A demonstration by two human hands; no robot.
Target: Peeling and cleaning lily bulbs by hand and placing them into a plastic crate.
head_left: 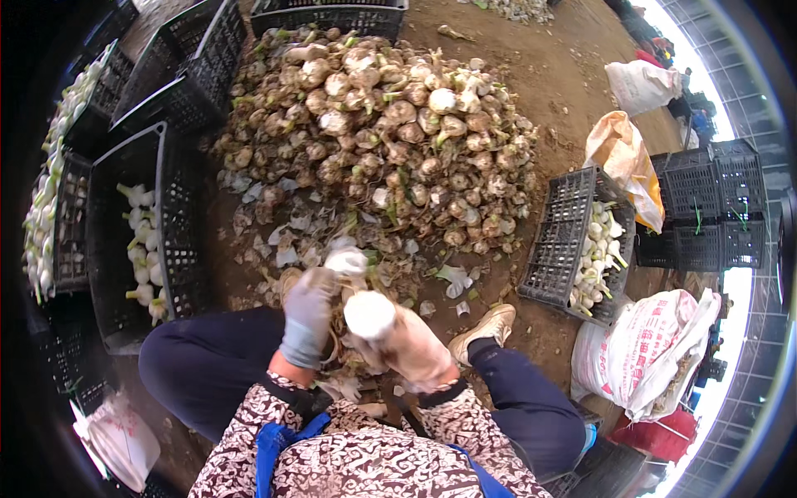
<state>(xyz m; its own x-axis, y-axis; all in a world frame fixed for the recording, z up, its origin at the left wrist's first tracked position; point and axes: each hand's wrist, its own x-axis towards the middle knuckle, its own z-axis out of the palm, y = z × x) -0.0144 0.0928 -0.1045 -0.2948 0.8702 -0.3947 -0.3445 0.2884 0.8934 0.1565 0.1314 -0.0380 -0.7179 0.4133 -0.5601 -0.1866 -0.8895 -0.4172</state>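
My right hand (408, 348) is closed around a clean white garlic bulb (369, 315), held low between my knees. Beside it, to the left, my left hand (308, 314) wears a grey glove and is blurred by motion. A white piece, perhaps garlic skin (346, 261), shows at the left fingertips; whether they grip it is unclear. Beyond both hands lies a large heap of soil-stained garlic bulbs (386, 124). Loose garlic skins (299, 243) litter the dirt ground between the heap and my feet.
At left, a black plastic crate (127, 236) holds several white bulbs, with more crates behind. On the right stands a tilted crate (560, 239) of cleaned garlic, near an orange-white sack (622, 162) and a printed white sack (647, 355). Stacked crates (707, 205) rise farther right.
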